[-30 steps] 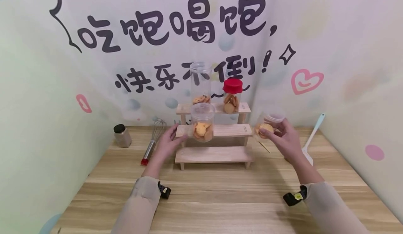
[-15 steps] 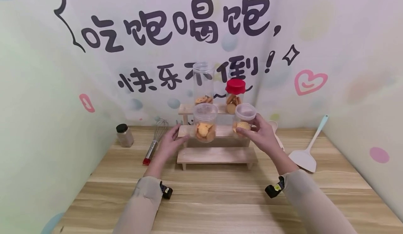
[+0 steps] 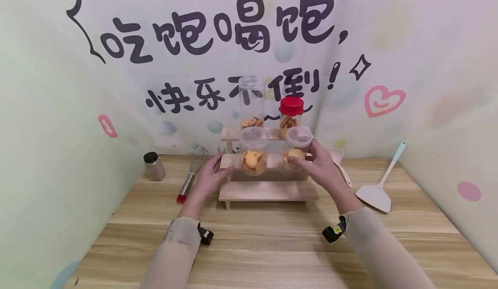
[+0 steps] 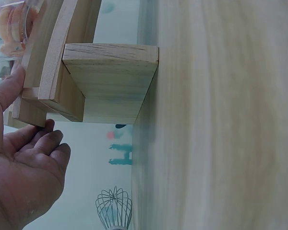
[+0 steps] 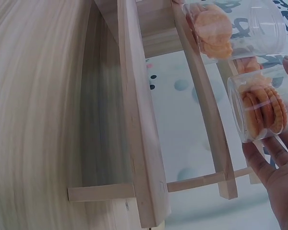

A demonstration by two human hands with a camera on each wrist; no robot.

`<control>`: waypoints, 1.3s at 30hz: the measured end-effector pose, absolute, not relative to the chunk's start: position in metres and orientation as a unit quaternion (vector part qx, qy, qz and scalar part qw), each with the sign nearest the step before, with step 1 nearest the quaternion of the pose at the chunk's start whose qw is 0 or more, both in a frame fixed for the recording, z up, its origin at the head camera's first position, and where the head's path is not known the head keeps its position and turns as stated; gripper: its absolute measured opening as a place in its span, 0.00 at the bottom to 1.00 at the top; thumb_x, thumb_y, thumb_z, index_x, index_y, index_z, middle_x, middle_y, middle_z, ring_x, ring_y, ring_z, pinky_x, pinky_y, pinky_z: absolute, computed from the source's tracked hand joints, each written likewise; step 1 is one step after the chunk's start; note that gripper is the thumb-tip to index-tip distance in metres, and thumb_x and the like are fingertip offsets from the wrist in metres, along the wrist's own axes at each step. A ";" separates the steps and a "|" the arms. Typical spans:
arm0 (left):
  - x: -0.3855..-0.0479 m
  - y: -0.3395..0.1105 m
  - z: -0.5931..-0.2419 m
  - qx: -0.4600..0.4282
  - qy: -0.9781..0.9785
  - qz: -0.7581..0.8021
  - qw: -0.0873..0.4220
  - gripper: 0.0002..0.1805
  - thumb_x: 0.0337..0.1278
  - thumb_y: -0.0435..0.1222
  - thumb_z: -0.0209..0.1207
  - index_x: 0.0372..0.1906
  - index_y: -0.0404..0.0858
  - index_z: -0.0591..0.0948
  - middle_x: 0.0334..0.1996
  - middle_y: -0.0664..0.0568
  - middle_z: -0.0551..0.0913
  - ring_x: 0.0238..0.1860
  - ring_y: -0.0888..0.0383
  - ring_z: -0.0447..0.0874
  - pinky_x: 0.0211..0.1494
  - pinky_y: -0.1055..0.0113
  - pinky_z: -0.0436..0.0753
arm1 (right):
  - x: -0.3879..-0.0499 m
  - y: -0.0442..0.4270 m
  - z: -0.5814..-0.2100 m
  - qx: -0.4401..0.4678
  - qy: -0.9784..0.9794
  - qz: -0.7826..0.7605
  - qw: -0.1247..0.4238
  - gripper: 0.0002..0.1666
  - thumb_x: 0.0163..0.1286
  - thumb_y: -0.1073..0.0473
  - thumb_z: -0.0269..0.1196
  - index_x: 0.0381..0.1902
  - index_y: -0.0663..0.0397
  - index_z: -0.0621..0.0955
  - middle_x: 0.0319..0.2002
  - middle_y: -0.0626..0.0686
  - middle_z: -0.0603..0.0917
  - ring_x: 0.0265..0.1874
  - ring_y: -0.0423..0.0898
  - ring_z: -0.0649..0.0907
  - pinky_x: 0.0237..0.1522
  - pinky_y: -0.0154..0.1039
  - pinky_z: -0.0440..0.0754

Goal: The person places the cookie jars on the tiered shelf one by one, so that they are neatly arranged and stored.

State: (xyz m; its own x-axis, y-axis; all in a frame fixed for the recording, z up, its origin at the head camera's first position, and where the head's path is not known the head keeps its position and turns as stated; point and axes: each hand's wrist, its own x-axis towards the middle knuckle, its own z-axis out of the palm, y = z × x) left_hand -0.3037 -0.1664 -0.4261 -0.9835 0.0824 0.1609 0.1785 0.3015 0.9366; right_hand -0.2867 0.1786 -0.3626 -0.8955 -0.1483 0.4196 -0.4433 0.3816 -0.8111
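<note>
My right hand (image 3: 324, 168) holds a clear plastic jar of cookies (image 3: 297, 148) with a clear lid, at the right part of the middle tier of a wooden three-tier stand (image 3: 268, 190). In the right wrist view the fingers curl round this jar (image 5: 259, 108), which appears just off the shelf. Another lidded cookie jar (image 3: 254, 150) stands to its left on the same tier. My left hand (image 3: 212, 176) grips the left end of the middle tier; in the left wrist view the thumb and fingers lie on either side of the board (image 4: 31, 112).
On the top tier stand a tall clear jar (image 3: 251, 101) and a red-lidded cookie jar (image 3: 291, 118). A whisk (image 3: 188, 181) and a black-capped jar (image 3: 154, 166) are at left. A spoon (image 3: 340, 166) and a white spatula (image 3: 375, 196) lie at right on the wooden table (image 3: 256, 246).
My right hand has carried the cookie jar leftward from beside the stand to the middle tier, shifting slightly further left since half a second ago. The left hand stays at the stand.
</note>
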 end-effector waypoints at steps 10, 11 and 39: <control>-0.303 -0.166 -0.425 -0.077 -0.806 -0.585 0.037 0.48 0.61 0.51 0.68 0.80 0.45 0.57 0.78 0.46 0.56 0.77 0.49 0.57 0.76 0.59 0.65 | -0.269 0.169 -0.347 0.203 -0.813 0.525 0.148 0.38 0.63 0.61 0.74 0.68 0.57 0.71 0.59 0.59 0.80 0.57 0.55 0.80 0.52 0.40 0.85; -0.303 -0.166 -0.425 -0.077 -0.807 -0.585 0.037 0.48 0.61 0.51 0.68 0.80 0.45 0.57 0.78 0.46 0.56 0.77 0.49 0.57 0.76 0.59 0.65 | -0.270 0.168 -0.347 0.205 -0.811 0.528 0.147 0.38 0.63 0.61 0.74 0.68 0.57 0.70 0.60 0.59 0.80 0.56 0.56 0.80 0.52 0.41 0.85; -0.304 -0.166 -0.425 -0.079 -0.805 -0.587 0.040 0.47 0.61 0.50 0.68 0.79 0.43 0.58 0.78 0.44 0.56 0.76 0.47 0.57 0.76 0.58 0.65 | -0.288 0.169 -0.378 0.192 -0.813 0.534 0.131 0.40 0.67 0.57 0.71 0.72 0.55 0.67 0.64 0.64 0.76 0.61 0.59 0.77 0.62 0.61 0.78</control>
